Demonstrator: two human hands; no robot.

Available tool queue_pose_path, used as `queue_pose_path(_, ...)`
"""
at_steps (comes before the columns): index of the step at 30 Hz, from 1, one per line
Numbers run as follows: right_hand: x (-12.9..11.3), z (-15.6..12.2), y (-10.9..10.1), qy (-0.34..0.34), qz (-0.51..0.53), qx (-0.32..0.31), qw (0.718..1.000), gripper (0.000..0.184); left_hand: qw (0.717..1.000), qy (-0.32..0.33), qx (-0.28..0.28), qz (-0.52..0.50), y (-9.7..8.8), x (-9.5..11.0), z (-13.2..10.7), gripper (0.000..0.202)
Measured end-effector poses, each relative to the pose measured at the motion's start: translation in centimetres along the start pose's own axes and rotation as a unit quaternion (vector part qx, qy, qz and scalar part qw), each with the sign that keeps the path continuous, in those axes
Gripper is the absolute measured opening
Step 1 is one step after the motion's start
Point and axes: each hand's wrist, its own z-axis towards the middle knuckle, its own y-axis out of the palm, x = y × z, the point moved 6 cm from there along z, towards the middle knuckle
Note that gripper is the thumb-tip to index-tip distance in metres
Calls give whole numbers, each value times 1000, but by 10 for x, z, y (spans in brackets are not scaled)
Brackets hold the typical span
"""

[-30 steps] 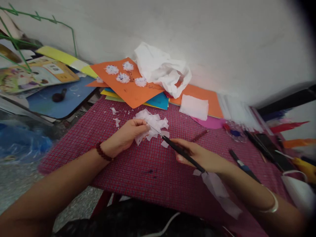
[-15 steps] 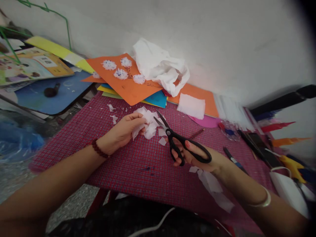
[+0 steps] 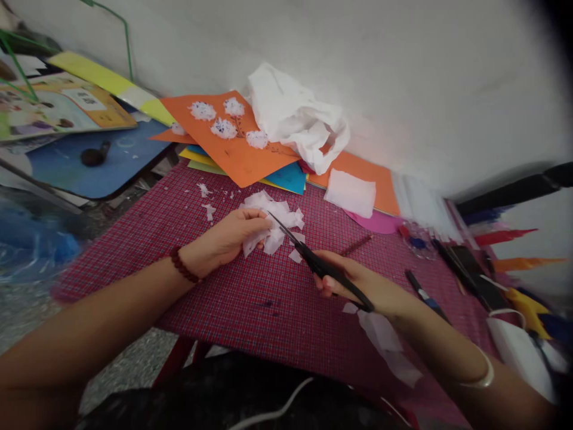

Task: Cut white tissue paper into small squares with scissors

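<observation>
Pinched in my left hand [image 3: 235, 236] is a piece of thin white tissue paper [image 3: 251, 242]. Just beyond it lies a pile of cut tissue pieces [image 3: 280, 215] on the red checked tablecloth [image 3: 233, 316]. My right hand [image 3: 344, 278] grips black-handled scissors [image 3: 320, 266], with fingers in the handle loops. The scissors are turned edge-on, and their blade tips reach the edge of the tissue beside my left fingertips. Whether the blades touch the paper I cannot tell. Longer tissue strips [image 3: 387, 340] lie under my right forearm.
Behind stand an orange sheet with white tissue flowers [image 3: 242, 161], crumpled white tissue [image 3: 286, 107] and a folded tissue square [image 3: 350, 194]. A brown pencil [image 3: 357, 245], a cutter knife [image 3: 425, 295] and a white mask [image 3: 519, 352] lie to the right. A blue stool [image 3: 134, 149] adjoins on the left.
The scissors have turned edge-on, their blades have come together, and the tips have moved left to the tissue by my left hand. My left hand keeps its pinch. The view has shifted slightly.
</observation>
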Motion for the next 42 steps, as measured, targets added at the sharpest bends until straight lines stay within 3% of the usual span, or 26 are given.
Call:
queue_pose_path(4, 0, 6, 1, -10, 2, 8, 1000, 63, 1000, -10, 2, -8, 2, -3, 0, 20)
queue_pose_path(8, 10, 5, 0, 44, 49, 17, 998, 62, 1000, -12, -4, -13, 3, 1, 0, 18)
queue_pose_path(14, 8, 3, -8, 46, 51, 55, 996, 55, 994, -71, -70, 33, 0, 3, -2, 20)
queue_pose_path(20, 0, -4, -13, 4, 2, 47, 999, 59, 994, 18, -16, 104, -11, 10, 0, 17)
queue_pose_path(25, 7, -12, -17, -14, 10, 43, 999, 60, 997, 50, 50, -9, -16, 15, 2, 13)
queue_pose_path(29, 20, -11, -13, 22, 86, 21, 996, 55, 986, -17, 28, -165, -13, 8, 5, 17)
queue_pose_path(32, 23, -8, -7, 42, 194, -5, 980, 60, 981, -57, 32, -182, -12, 2, 5, 23)
queue_pose_path(34, 19, -5, -9, 29, 172, 0, 985, 59, 986, -44, 26, -157, -10, 3, 5, 26)
queue_pose_path(37, 10, -3, -10, 16, 58, -9, 998, 54, 995, 18, 13, -96, -7, 7, 2, 26)
queue_pose_path(42, -1, 2, -4, 5, -15, -26, 1000, 62, 994, 104, 18, 34, -4, 14, -4, 26)
